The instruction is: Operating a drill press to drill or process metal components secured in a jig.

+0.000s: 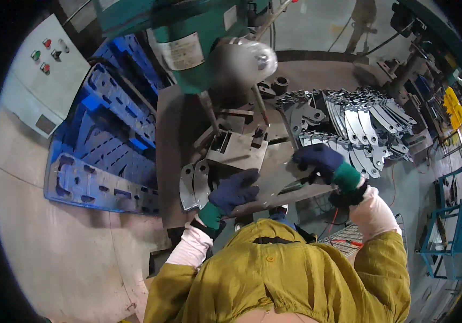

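Both my hands wear dark blue gloves with green cuffs. My left hand (pixel 234 192) is at the table's front edge, its fingers stretched toward the right and apart, with nothing seen in them. Beside it on the left lie two curved steel plates (pixel 200 180) with holes at their ends. My right hand (pixel 321 162) is bent round the edge of a shiny flat metal plate (pixel 284 182), smeared by motion, so its outline is unclear. Beyond my hands is a steel fixture block (pixel 239 152) under a green press machine (pixel 188 59).
Many curved steel plates (pixel 357 125) lie in overlapping rows on the table's right. Blue plastic pallets (pixel 101 183) stand at the left below a control box (pixel 45 70) with buttons. A wire basket (pixel 349 235) is low at the right; a teal cart (pixel 459 215) stands farther off.
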Demonstrator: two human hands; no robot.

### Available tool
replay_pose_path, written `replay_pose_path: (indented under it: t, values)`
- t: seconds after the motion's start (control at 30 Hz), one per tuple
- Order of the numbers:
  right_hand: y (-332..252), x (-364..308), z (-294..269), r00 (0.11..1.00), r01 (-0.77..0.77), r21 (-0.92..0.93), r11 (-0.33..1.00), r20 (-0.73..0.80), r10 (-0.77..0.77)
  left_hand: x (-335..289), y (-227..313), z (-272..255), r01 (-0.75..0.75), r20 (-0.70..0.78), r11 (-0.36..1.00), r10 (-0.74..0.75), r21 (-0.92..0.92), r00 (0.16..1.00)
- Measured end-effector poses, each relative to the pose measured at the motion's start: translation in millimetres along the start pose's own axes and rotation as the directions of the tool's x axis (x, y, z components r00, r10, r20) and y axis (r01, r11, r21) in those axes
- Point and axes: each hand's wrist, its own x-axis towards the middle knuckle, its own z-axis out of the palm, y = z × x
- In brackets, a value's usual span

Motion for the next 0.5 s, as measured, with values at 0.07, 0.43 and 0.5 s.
replay_pose_path:
  t: [0.07,0.43,0.5]
  values:
    - [3.1,28.0,18.3,0.995,0.104,-0.06,0.993,0.011,-0.103,-8.5,22.4,-5.7,0.204,0.24,0.971,-0.17,-0.128,0.956]
    - [-126.3,110.4,9.9,0.994,-0.001,0.919,0.395,-0.041,0.098,-37.1,-101.1,-20.4,0.31,-0.224,0.949,-0.292,0.051,0.93]
    - [-145.8,118.3,1.6,0.999,-0.032,0.972,0.232,0.041,-0.031,-30.8,-104.1,-23.1,0.325,-0.333,0.944,-0.289,0.055,0.898]
